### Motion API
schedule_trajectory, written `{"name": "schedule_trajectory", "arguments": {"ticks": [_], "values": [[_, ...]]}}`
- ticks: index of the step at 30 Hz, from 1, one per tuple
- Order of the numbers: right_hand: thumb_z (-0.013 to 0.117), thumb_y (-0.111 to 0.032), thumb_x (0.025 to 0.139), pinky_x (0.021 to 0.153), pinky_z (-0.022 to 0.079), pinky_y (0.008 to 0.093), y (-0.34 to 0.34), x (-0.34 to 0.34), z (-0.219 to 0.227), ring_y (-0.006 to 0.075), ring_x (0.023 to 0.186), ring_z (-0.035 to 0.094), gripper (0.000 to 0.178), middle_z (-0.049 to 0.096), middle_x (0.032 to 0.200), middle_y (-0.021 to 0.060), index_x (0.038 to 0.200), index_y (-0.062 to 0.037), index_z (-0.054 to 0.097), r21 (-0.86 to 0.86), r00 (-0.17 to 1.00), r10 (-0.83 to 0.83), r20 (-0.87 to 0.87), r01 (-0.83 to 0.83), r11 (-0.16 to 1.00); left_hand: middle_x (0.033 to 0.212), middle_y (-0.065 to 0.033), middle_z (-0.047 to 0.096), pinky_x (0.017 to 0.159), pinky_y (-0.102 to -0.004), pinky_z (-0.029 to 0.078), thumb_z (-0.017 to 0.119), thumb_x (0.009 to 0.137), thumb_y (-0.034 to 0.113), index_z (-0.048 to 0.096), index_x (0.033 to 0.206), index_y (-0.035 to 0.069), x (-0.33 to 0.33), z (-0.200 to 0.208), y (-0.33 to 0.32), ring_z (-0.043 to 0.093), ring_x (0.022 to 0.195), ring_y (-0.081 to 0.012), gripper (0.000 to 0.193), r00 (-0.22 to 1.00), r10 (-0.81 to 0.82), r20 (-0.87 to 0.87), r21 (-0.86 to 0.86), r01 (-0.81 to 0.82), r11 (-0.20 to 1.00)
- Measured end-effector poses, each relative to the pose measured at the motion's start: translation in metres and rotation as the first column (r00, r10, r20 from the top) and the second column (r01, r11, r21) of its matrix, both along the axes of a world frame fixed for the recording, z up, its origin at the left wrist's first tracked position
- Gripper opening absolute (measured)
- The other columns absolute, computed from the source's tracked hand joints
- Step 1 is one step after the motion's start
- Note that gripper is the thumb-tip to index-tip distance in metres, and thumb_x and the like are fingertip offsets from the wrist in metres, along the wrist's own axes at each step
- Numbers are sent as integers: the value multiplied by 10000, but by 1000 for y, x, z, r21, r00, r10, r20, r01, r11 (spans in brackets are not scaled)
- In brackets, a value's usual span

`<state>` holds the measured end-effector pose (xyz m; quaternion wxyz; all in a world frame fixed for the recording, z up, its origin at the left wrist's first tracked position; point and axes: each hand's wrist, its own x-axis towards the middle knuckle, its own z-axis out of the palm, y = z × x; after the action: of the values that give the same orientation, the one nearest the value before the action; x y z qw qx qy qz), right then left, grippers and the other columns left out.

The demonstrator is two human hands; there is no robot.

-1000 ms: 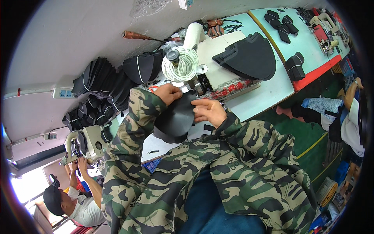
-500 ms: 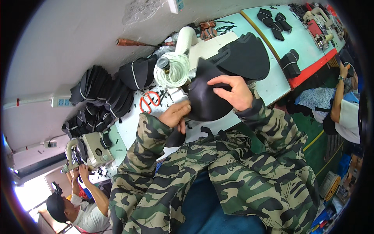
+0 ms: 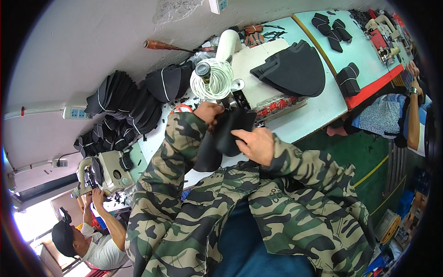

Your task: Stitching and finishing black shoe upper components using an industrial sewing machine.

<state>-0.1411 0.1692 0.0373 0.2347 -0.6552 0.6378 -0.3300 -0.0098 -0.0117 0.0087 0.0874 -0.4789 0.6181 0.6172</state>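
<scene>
A smooth black curved sheet piece [image 3: 229,134] is between my hands, at the front of a white sewing machine [image 3: 228,45]. My left hand [image 3: 207,113] pinches its far left edge close to the machine's needle area. On its right side rests my right hand [image 3: 256,145], index finger stretched over the surface and thumb apart. Another black piece [image 3: 205,157] lies below, at the table edge. A coil of white cord [image 3: 216,84] hangs on the machine head. Red-handled scissors [image 3: 182,108] show partly behind my left hand.
A stack of black fan-shaped pieces [image 3: 295,69] lies on the machine's bed. Tied black bundles [image 3: 113,94] are piled at the left wall. An orange-handled tool [image 3: 161,45] leans behind. One co-worker [image 3: 94,244] sews at lower left; another person's arm [image 3: 414,111] shows at right.
The black piece has come off the machine bed toward me and turned, uncovering the bed and needle area. My right hand has moved down and left; my left hand shifted slightly away from me.
</scene>
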Motion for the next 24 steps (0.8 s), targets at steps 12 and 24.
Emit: {"name": "schedule_trajectory", "arguments": {"ticks": [12,24], "values": [[477,107,706,740,492,333,4,-125,78,316,886,604,352,621,1049,151,975,-37,652,-589,814,-573,-90,421,690,672,-161,613,542,-439,482,519,874,324,567,903,31,71,-26,14,618,627,-331,298,844,-183,504,-739,531,415],[607,-42,767,826,466,350,4,-70,4,300,924,598,190,630,1008,150,950,-3,638,-209,990,-127,62,137,968,987,-113,556,649,-430,515,684,738,235,529,1000,73,105,-58,46,632,785,-333,345,726,-249,641,-601,677,424]]}}
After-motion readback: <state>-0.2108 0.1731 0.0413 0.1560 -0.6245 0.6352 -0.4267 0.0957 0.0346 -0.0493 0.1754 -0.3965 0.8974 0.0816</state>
